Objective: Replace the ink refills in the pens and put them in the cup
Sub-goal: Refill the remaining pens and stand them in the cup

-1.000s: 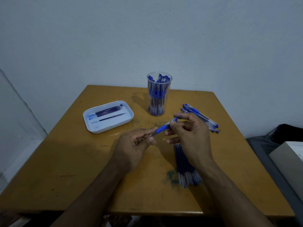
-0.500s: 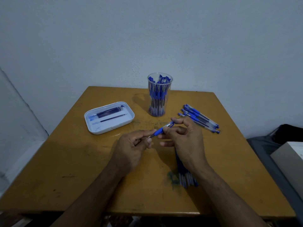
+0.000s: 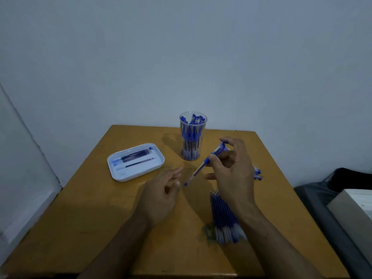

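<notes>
Head camera looked down on a yellow wooden table [image 3: 84,228] set against a pale wall. The right hand [image 3: 231,174] pinched a blue pen [image 3: 203,165] between thumb and fingers above the table, the pen slanting down and left with its blue tip low. The left hand [image 3: 161,196] hovered just left of that tip, fingers relaxed and loosely spread, holding nothing. A clear cup [image 3: 192,135] packed with blue pens stood upright near the far edge. A white tray [image 3: 120,176] with several dark refills lay to the left. A bundle of refills [image 3: 223,218] lay beneath the right wrist, and more loose pens [image 3: 257,173] showed beyond the right hand, mostly hidden by it.
</notes>
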